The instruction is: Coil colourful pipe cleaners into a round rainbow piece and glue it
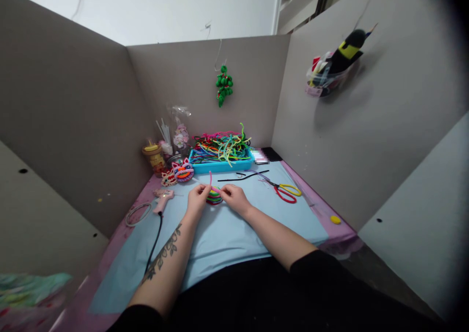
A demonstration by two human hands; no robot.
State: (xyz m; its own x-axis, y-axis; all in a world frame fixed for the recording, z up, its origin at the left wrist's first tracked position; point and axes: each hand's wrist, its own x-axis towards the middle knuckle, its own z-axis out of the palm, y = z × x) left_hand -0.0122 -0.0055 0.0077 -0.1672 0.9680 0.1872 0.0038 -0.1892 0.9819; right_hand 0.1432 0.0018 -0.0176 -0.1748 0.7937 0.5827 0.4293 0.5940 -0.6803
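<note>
As our left hand [198,198] and right hand [236,199] pinch a pink strip [210,177] at the far edge of the striped piece [214,200], near side of the blue tray [220,167], we judge that piece light, soft, crushable, best held gently by its rim.

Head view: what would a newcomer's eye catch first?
Likely the blue tray of bright fuzzy strands at the back, then the green ornament hanging above it. Nearer, the left hand and right hand hold a small striped piece, with red-and-yellow scissors lying to the right.
</note>
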